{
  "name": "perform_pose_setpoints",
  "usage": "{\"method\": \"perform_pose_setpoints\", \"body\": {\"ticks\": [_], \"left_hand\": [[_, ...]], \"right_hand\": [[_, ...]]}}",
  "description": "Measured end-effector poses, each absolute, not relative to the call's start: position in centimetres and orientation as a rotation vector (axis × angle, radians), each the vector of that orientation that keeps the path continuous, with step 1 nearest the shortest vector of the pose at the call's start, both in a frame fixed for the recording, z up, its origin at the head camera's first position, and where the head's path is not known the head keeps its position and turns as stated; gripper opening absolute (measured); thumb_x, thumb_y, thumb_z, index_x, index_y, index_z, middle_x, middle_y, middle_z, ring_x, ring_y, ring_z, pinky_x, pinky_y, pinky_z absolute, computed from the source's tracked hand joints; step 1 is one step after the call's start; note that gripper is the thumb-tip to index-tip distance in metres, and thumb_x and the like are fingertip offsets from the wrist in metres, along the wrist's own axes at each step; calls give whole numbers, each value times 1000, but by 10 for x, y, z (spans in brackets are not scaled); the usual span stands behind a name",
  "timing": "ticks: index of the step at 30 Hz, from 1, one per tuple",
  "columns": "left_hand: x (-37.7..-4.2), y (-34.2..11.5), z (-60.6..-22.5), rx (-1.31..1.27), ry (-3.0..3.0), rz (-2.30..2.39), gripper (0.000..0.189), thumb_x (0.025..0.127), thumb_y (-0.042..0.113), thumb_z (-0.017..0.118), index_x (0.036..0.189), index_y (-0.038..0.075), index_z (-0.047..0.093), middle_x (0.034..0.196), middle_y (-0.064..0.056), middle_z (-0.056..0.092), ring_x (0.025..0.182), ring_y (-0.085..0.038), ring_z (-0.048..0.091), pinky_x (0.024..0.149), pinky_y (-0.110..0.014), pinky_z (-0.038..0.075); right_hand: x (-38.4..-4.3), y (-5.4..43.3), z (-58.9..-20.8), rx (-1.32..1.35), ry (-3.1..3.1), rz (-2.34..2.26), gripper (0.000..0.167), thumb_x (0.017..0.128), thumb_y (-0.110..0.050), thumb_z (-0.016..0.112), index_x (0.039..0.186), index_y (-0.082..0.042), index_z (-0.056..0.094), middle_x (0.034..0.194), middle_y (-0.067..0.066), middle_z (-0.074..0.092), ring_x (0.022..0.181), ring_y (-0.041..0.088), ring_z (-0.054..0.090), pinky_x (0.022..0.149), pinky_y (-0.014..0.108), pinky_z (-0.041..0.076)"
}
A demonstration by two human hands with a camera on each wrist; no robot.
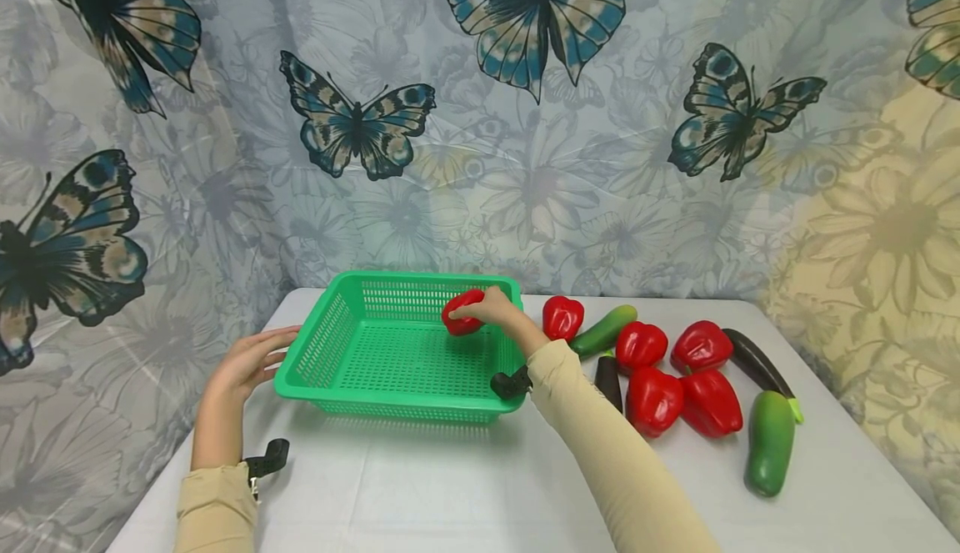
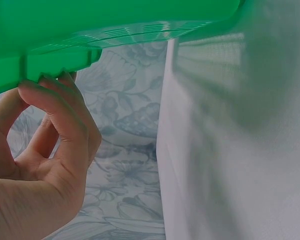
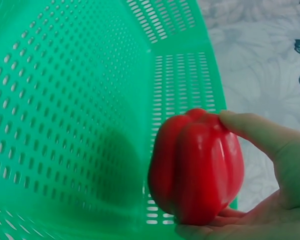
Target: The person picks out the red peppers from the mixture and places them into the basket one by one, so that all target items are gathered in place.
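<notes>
A green plastic basket [image 1: 405, 404] with slotted walls stands on the table. Over its back right part, my right hand [image 1: 491, 307] holds a red bell pepper [image 1: 462, 317] between thumb and fingers. The right wrist view shows the thumb on one end of the pepper [image 3: 197, 167] and fingers under the other, with the slotted basket wall [image 3: 182, 80] behind. My left hand [image 1: 243, 361] is at the left side of the basket, outside it. Its fingertips touch the rim [image 2: 55, 62] in the left wrist view, the fingers loosely bent.
Right of the basket lie several red bell peppers [image 1: 654, 403], a cucumber [image 1: 603, 332], a larger green vegetable [image 1: 770, 444] and two dark eggplants, one [image 1: 761, 363] farther right. White cloth covers the table [image 1: 420, 495]. A butterfly-printed curtain [image 1: 525, 186] hangs behind.
</notes>
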State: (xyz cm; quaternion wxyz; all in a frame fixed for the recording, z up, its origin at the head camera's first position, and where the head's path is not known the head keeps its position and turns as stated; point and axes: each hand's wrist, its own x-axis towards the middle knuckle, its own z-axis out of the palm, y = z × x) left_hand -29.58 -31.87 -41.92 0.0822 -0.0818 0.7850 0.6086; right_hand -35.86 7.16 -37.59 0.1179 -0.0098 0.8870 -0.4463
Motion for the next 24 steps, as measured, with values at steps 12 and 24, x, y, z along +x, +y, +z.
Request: {"method": "perform_pose_setpoints", "body": {"ticks": [12, 24], "left_hand": [[-294, -318, -420, -254, 2342, 1824, 68, 91, 46, 66, 145, 9, 47, 106, 25, 56, 126, -24, 53, 88, -25, 51], [-295, -319, -419, -238, 2340, 1838, 68, 91, 45, 67, 145, 9, 48, 102, 26, 57, 102, -5, 58, 84, -24, 52]], "right_hand": [[-363, 71, -386, -21, 2566, -1250, 91, 82, -31, 76, 147, 8, 25, 146, 21, 39, 131, 30, 43, 107, 43, 44], [-365, 67, -389, 30, 2529, -1186, 105, 82, -27, 77, 154, 7, 8, 158, 21, 23, 143, 33, 33, 114, 46, 37]]}}
